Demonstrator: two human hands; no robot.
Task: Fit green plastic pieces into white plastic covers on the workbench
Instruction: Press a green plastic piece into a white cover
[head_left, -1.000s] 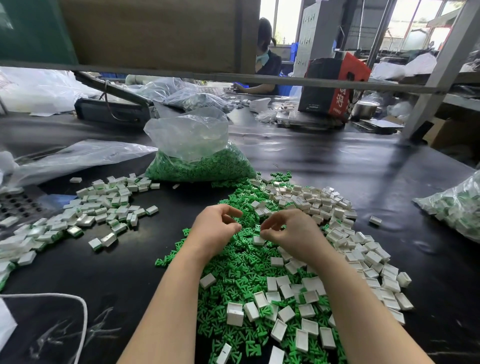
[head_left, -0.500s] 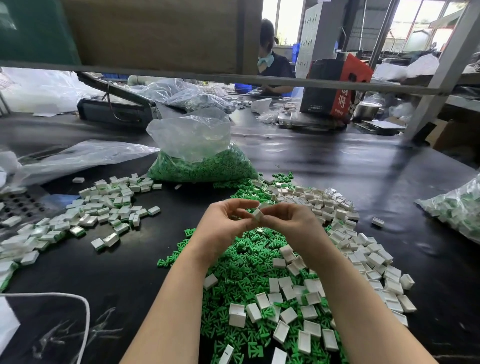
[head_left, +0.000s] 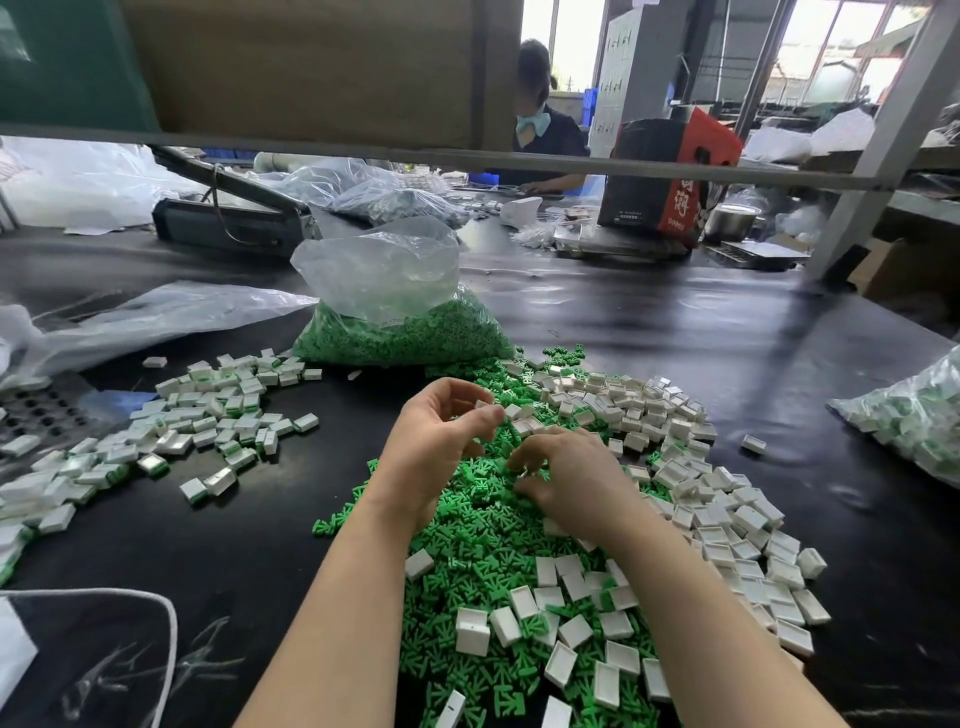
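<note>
A heap of loose green plastic pieces (head_left: 467, 561) lies on the black workbench (head_left: 675, 322) in front of me. Empty white covers (head_left: 675, 431) are spread across its right side and near edge. My left hand (head_left: 441, 441) hovers above the heap's far left part, its thumb and curled fingers pinching a small white cover (head_left: 481, 404). To the right of it, my right hand (head_left: 566, 478) is down on the green heap, with its curled fingertips pinching a small piece that is mostly hidden.
Fitted white-and-green covers (head_left: 208, 415) are scattered at the left. An open bag of green pieces (head_left: 405, 332) stands behind the heap, and a bag of finished parts (head_left: 914, 415) lies at the right edge. A shelf rail (head_left: 467, 161) crosses overhead. Another person (head_left: 545, 130) works at the far side.
Half a second ago both hands met on one white cover above the heap. They have since parted: the right hand dropped onto the green pieces and the left stayed raised.
</note>
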